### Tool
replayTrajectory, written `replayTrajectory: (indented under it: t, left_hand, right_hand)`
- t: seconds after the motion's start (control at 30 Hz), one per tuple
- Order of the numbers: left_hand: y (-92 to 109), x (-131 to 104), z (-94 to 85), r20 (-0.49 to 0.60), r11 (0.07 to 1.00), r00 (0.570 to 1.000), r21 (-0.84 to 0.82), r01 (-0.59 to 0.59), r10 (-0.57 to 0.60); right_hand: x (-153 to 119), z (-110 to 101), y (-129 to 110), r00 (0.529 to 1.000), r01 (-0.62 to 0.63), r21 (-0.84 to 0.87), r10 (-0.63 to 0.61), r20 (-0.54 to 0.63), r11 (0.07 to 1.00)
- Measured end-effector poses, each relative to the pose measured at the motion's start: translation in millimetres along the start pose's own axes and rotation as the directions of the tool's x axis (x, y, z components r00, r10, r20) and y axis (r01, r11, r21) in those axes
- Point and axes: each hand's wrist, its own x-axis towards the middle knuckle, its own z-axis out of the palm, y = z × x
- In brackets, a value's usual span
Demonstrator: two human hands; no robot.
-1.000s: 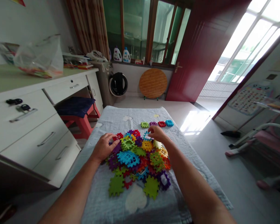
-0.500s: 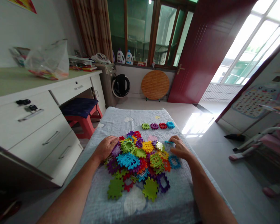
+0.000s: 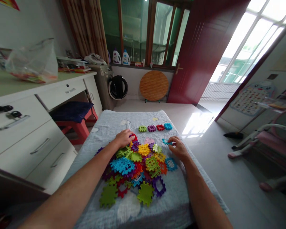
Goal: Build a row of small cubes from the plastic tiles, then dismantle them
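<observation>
While the left hand [image 3: 124, 139] touches the far edge of the heap [image 3: 137, 169], its grip unclear, the right hand [image 3: 180, 149] pinches a blue piece [image 3: 166, 142] beside it, apparently a picking-out step calling for a steady hold.

The left hand [image 3: 124, 138] covers part of the pile [image 3: 135, 156], and whether its fingers hold a piece cannot be told. The right hand [image 3: 176, 144] hides one end of the blue piece [image 3: 165, 141]. Lower pieces are buried. The picture's edge cuts off the poster [image 3: 7, 3] and both forearms. The bag's [image 3: 35, 63] contents are blurred; the bottles' [image 3: 126, 58] labels are too small to read.
</observation>
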Motion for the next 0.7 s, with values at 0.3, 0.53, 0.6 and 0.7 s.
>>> replayTrajectory:
  t: [0.3, 0.53, 0.6, 0.7]
  left_hand:
    - [1.2, -3.6, -4.1, 0.114, 0.993, 0.988, -0.078, -0.093, 0.101]
    - [4.7, -13.5, -0.5, 0.038, 0.991, 0.998, -0.129, -0.043, 0.048]
    - [6.1, -12.8, 0.8, 0.043, 0.992, 0.996, -0.093, -0.08, 0.084]
    - [7.9, -11.6, 0.8, 0.088, 0.991, 0.988, -0.041, -0.128, 0.131]
  right_hand:
    - [-0.1, 5.6, 14.4, 0.999, -0.051, -0.086, 0.051, -0.001, 0.995]
    - [-2.0, -1.0, 5.2, 0.996, -0.009, -0.187, 0.026, 0.089, 0.982]
    - [-2.6, -3.8, 1.5, 0.99, 0.006, -0.232, 0.026, 0.135, 0.973]
    - [-3.7, -6.0, -0.5, 0.99, -0.023, -0.268, 0.06, 0.131, 0.963]
